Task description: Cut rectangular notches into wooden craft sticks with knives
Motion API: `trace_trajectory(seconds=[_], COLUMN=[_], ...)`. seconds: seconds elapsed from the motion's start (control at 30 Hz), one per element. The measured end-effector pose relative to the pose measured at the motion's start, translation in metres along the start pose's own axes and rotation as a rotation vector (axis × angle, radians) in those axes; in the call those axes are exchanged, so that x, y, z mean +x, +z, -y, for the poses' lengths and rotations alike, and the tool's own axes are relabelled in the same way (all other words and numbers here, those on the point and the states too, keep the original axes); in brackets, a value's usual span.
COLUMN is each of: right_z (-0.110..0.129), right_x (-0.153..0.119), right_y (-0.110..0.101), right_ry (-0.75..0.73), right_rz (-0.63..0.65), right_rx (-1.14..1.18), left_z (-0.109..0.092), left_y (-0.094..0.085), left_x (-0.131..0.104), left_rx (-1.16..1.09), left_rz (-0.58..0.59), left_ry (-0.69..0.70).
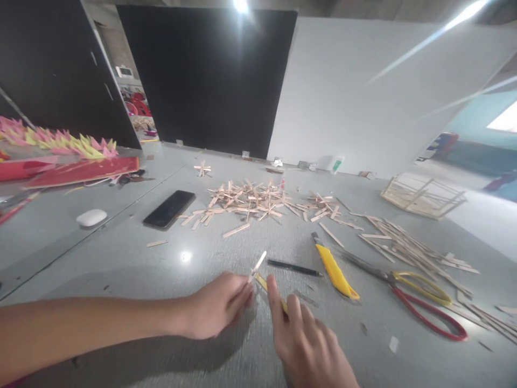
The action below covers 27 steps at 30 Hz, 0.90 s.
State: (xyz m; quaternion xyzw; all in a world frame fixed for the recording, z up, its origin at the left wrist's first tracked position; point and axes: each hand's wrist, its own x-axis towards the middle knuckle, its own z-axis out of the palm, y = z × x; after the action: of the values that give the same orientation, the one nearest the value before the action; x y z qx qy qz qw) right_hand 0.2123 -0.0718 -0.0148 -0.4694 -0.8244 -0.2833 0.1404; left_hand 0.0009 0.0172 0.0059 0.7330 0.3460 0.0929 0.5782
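Note:
My left hand [220, 304] pinches a small pale wooden stick [259, 262] that points up and away from the fingertips. From the right, my right hand [302, 334] grips a thin yellow tool [262, 281], its index finger laid along the top. The tool's tip meets the stick beside my left fingertips; the exact contact is blurred. A black pen [294, 267] lies just beyond my right hand. Right of the pen are a yellow cutter [334, 270] and large scissors [398, 280] with red and yellow handles.
A pile of short wooden sticks [250, 199] lies mid-table, with longer strips [407, 245] at right. A phone [169, 209] and white case [91, 217] lie at left, near red, pink and yellow paper decorations [81, 171]. A wooden frame [422, 196] stands at the back right.

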Motion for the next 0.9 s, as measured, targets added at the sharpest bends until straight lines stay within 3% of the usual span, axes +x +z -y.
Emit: trace_trajectory(seconds=[0.2, 0.37, 0.43, 0.5, 0.6, 0.67, 0.73, 0.83, 0.9], right_z=[-0.051, -0.068, -0.067, -0.063, -0.053, -0.044, -0.035, -0.030, -0.033], right_x=[0.026, 0.018, 0.009, 0.003, 0.002, 0.002, 0.000, -0.006, -0.008], right_y=[0.011, 0.007, 0.004, 0.001, -0.005, -0.007, -0.006, -0.004, -0.004], right_ry=[-0.204, -0.201, -0.094, 0.162, 0.560, 0.655, 0.706, 0.784, 0.790], right_rz=[0.071, 0.048, 0.028, 0.030, 0.250, 0.444, 0.514, 0.465, 0.404], right_rx=[-0.025, 0.102, 0.323, 0.599, 1.030, 1.288, 1.452, 1.496, 1.449], left_z=[0.006, 0.009, 0.013, 0.015, 0.014, 0.009, 0.004, -0.003, -0.005], left_y=[-0.003, -0.001, 0.000, 0.000, 0.001, 0.001, 0.001, 0.003, 0.004], left_x=[0.003, 0.000, 0.000, 0.000, 0.003, 0.004, 0.005, 0.006, 0.006], left_rx=[-0.098, -0.187, -0.271, -0.348, -0.343, -0.355, -0.415, -0.436, -0.388], left_rz=[-0.014, -0.027, -0.071, -0.154, -0.202, -0.159, -0.088, -0.021, -0.047], left_ry=[-0.070, -0.079, -0.032, 0.032, 0.072, 0.073, 0.066, 0.034, 0.015])
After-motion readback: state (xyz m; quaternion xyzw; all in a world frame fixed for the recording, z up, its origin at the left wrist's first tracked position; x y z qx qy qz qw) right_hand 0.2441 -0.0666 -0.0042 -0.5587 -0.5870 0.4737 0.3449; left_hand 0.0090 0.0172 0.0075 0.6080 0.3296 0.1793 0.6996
